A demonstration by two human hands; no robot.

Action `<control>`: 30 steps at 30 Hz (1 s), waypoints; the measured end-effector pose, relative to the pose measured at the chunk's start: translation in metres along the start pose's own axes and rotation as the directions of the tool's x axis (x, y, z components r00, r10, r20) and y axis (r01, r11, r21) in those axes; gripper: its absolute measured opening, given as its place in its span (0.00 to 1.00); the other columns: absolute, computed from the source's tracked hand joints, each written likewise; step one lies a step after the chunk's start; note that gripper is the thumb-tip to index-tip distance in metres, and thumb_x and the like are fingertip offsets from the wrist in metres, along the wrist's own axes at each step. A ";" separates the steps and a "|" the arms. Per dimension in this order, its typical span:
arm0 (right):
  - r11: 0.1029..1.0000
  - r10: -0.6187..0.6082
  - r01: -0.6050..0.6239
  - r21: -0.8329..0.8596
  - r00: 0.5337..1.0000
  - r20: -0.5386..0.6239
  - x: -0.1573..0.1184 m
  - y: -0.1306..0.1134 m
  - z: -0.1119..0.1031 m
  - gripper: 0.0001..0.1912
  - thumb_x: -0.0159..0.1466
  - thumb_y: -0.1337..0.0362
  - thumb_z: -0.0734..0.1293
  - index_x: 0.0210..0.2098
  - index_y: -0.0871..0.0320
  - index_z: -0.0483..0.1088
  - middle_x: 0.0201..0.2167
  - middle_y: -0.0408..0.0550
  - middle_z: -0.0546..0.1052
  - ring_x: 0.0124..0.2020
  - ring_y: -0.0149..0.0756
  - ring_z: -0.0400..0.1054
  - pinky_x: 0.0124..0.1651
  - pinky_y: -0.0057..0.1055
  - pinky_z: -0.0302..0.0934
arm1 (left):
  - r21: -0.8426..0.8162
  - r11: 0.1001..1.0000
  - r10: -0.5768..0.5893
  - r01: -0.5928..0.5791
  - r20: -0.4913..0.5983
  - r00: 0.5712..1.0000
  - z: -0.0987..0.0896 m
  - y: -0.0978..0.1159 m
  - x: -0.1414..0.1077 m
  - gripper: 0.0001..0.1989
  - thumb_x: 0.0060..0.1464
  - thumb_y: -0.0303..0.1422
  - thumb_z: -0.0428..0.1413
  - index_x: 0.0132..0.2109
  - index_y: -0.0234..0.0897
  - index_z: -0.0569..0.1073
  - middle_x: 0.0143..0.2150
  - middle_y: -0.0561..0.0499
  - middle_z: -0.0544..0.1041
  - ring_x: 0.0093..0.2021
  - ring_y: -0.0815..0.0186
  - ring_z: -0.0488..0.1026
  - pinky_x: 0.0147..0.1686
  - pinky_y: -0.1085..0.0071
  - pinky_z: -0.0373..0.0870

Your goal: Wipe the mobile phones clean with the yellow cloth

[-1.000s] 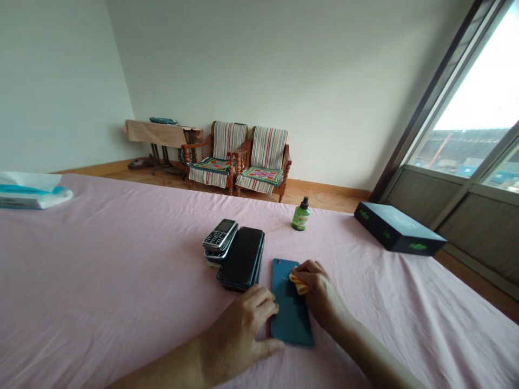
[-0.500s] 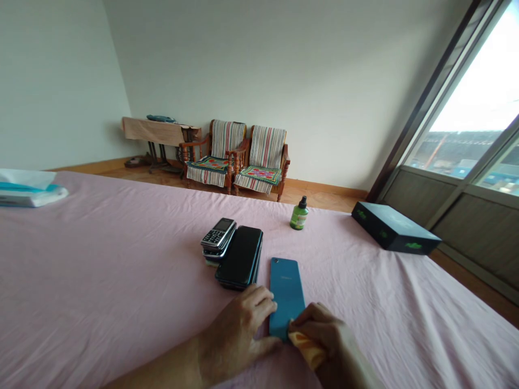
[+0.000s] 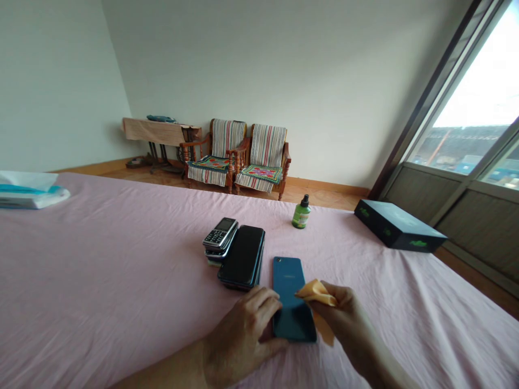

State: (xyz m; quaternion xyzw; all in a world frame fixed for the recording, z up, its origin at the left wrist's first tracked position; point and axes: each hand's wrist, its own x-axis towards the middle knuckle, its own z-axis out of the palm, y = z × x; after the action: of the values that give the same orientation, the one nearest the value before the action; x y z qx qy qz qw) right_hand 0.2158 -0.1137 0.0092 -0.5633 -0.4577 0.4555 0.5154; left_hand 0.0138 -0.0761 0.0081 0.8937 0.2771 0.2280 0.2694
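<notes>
A blue smartphone (image 3: 290, 273) lies back side up on the pink bedsheet, its camera at the far left corner. My left hand (image 3: 245, 329) steadies it, fingertips on its left edge and thumb by its near end. Pinched in my right hand (image 3: 346, 313) is a folded yellow cloth (image 3: 317, 292), held over the phone's right edge; part of the cloth hangs below the fingers. Whether the cloth touches the phone I cannot tell. Just left of it stand a stack of black smartphones (image 3: 243, 254) and a stack of keypad phones (image 3: 220, 236).
A green spray bottle (image 3: 301, 213) stands upright beyond the phone. Farther right is a black box (image 3: 399, 227) with green markings. A tissue pack (image 3: 34, 195) lies at the far left. Two wooden chairs (image 3: 265, 146) and a cloth-covered table (image 3: 156, 131) stand by the wall.
My right hand has moved the cloth from the phone's near end up and right to its right edge. The left hand stays at the phone's left edge.
</notes>
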 end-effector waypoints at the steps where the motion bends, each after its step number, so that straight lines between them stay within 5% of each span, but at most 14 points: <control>1: 0.997 0.029 -0.028 0.074 1.000 -0.008 0.000 -0.005 0.000 0.08 0.52 0.60 0.72 0.26 0.60 0.77 0.19 0.41 0.69 0.21 0.26 0.57 0.25 0.25 0.49 | -0.018 1.000 0.000 0.000 -0.005 1.000 -0.001 0.001 0.000 0.20 0.50 0.29 0.65 0.49 0.36 0.70 0.50 0.46 0.72 0.50 0.58 0.69 0.52 0.63 0.66; 6: 0.975 0.017 -0.021 0.220 1.000 0.020 -0.001 -0.031 0.009 0.10 0.50 0.58 0.74 0.24 0.60 0.76 0.17 0.40 0.68 0.20 0.24 0.54 0.24 0.23 0.46 | -0.132 0.991 -0.006 0.004 -0.015 1.000 0.000 0.004 0.001 0.16 0.56 0.29 0.59 0.52 0.38 0.69 0.47 0.48 0.72 0.48 0.61 0.70 0.48 0.67 0.67; 10: 0.985 -0.017 0.011 0.174 0.999 0.029 -0.005 -0.039 0.023 0.11 0.51 0.58 0.74 0.24 0.60 0.76 0.16 0.38 0.63 0.20 0.23 0.48 0.23 0.24 0.41 | -0.182 0.983 -0.003 -0.003 -0.030 1.000 0.003 0.002 0.000 0.27 0.49 0.35 0.66 0.54 0.39 0.66 0.49 0.48 0.71 0.48 0.59 0.69 0.49 0.66 0.66; 13: 0.981 0.003 -0.019 0.191 0.997 0.081 -0.009 -0.037 0.031 0.12 0.52 0.56 0.74 0.26 0.60 0.76 0.17 0.38 0.64 0.20 0.24 0.49 0.24 0.24 0.42 | -0.175 0.984 -0.033 0.024 -0.045 0.998 0.003 0.003 0.000 0.29 0.45 0.39 0.68 0.51 0.37 0.67 0.46 0.47 0.71 0.45 0.58 0.69 0.45 0.65 0.67; 21: 0.973 0.041 -0.072 0.221 0.989 0.141 -0.006 -0.019 0.034 0.09 0.51 0.59 0.74 0.26 0.60 0.77 0.19 0.41 0.68 0.22 0.25 0.56 0.25 0.23 0.48 | -0.169 0.979 -0.142 0.113 -0.170 0.975 -0.008 0.014 0.001 0.15 0.53 0.43 0.59 0.36 0.35 0.67 0.34 0.50 0.70 0.34 0.62 0.68 0.33 0.69 0.63; 30: 0.966 0.022 -0.053 0.254 0.992 0.124 0.000 -0.006 0.031 0.11 0.49 0.57 0.75 0.25 0.58 0.78 0.21 0.44 0.73 0.24 0.29 0.62 0.29 0.25 0.55 | -0.496 0.840 -0.302 0.221 -0.087 0.949 0.004 -0.005 0.005 0.16 0.58 0.45 0.52 0.36 0.35 0.66 0.28 0.53 0.69 0.25 0.69 0.69 0.23 0.75 0.65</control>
State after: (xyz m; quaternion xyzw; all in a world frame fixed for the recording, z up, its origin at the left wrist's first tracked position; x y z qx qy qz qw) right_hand 0.1853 -0.1087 0.0132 -0.4722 -0.4144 0.5534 0.5469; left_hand 0.0180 -0.0712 0.0034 0.7307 0.3525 0.3223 0.4878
